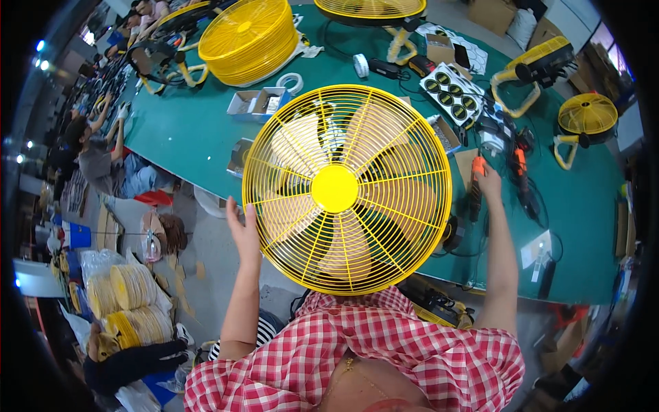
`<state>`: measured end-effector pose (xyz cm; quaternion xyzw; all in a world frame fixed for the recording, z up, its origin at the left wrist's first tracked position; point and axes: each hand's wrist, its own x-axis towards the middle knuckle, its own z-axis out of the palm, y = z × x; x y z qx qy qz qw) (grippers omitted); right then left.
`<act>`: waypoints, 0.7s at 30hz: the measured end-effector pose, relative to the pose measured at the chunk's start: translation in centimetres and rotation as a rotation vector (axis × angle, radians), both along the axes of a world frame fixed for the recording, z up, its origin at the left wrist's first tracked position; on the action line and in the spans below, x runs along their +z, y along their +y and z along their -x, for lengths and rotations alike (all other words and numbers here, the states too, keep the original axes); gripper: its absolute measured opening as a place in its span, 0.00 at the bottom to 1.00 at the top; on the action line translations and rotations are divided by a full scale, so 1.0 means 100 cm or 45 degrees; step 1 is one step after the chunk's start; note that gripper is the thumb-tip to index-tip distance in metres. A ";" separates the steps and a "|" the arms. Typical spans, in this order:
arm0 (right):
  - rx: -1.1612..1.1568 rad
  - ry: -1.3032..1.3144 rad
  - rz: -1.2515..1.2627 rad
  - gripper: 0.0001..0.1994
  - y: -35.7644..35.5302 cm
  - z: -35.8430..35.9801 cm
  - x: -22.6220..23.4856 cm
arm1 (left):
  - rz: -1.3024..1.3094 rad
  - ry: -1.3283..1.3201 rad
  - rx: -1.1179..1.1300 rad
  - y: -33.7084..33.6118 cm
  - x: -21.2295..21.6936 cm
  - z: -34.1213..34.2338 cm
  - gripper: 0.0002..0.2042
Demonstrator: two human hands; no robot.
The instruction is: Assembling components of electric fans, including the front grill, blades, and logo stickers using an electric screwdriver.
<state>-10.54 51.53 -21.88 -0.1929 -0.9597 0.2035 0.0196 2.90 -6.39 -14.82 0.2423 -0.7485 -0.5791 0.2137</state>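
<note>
A round fan (pixel 334 189) with a yellow wire guard and a yellow centre disc stands in front of me at the table's near edge. Its blades and some inner parts show through the wires. My left hand (pixel 245 230) is beside the guard's left rim, fingers apart and raised; whether it touches the rim I cannot tell. To the right of the fan, my right hand (pixel 489 182) is closed around an orange and black electric screwdriver (pixel 475 199), which is over the table with its dark end toward me. A second orange and black tool (pixel 523 182) lies just right of it.
The green table (pixel 178 137) carries a stack of yellow guards (pixel 247 41), small parts boxes (pixel 257 103), a tape roll (pixel 290 84) and a sheet of round labels (pixel 452 94). More fans (pixel 587 113) stand at the far side. Other people (pixel 103 151) work at left, near wire spools (pixel 134 288).
</note>
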 end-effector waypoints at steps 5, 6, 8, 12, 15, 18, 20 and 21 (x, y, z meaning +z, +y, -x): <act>0.381 0.015 1.238 0.33 -0.150 -0.019 0.129 | -0.503 0.099 -0.099 0.021 0.007 -0.010 0.26; 0.437 0.029 1.073 0.33 -0.166 -0.022 0.134 | -0.529 0.081 -0.129 0.024 0.010 -0.010 0.27; 0.542 0.110 0.931 0.34 -0.180 -0.019 0.148 | -0.431 0.067 -0.135 0.026 -0.002 -0.011 0.30; 0.392 0.072 1.048 0.29 -0.165 -0.015 0.144 | -0.272 -0.004 -0.022 0.056 -0.027 -0.026 0.32; 0.419 0.238 0.972 0.28 -0.144 -0.012 0.125 | -0.089 -0.157 -0.003 0.075 -0.010 -0.022 0.33; 0.484 0.428 0.301 0.27 -0.177 -0.036 0.150 | -0.109 -0.042 0.062 0.069 -0.015 -0.031 0.25; 0.602 0.670 -0.158 0.26 -0.203 -0.058 0.168 | -0.437 -0.027 0.093 0.043 -0.034 -0.023 0.21; 0.669 0.691 -0.131 0.26 -0.225 -0.072 0.177 | -0.758 -0.021 0.099 0.027 -0.049 -0.015 0.17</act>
